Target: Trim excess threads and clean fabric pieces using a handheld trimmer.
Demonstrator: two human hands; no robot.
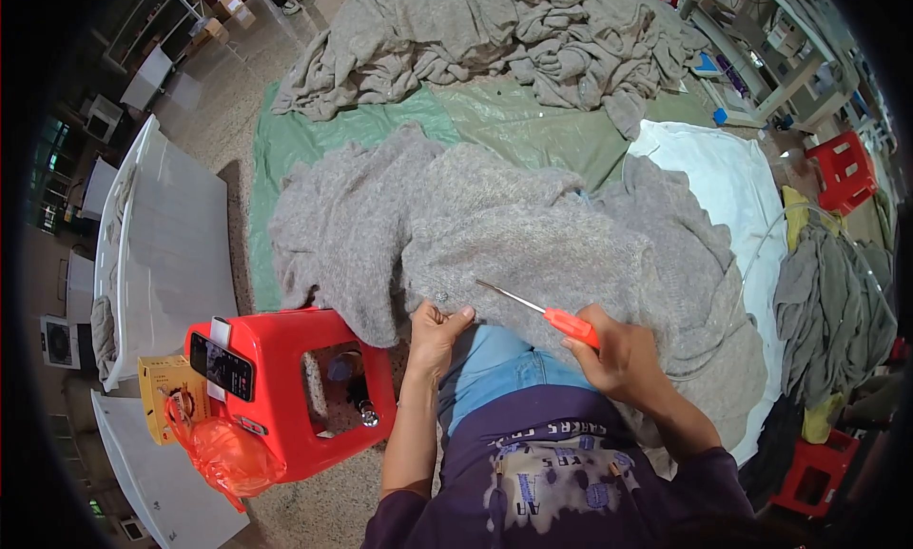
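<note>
A grey knitted fabric [533,221] lies bunched across my lap and spreads out in front of me. My left hand [438,338] is closed on its near edge, pinching the knit between thumb and fingers. In my right hand [618,357] is an orange-handled tool [573,326] with a thin metal shaft. The shaft points up and left, its narrow tip over the knit, a little right of my left hand. Whether the tip touches the fabric, I cannot tell.
A red plastic stool [285,344] stands at my left, with a phone [222,366] and an orange plastic bag [228,454] on it. Beyond is a white bin [181,235]. A large heap of grey knits [456,40] lies ahead on green sheeting [328,126]; more cloth [827,302] is at right.
</note>
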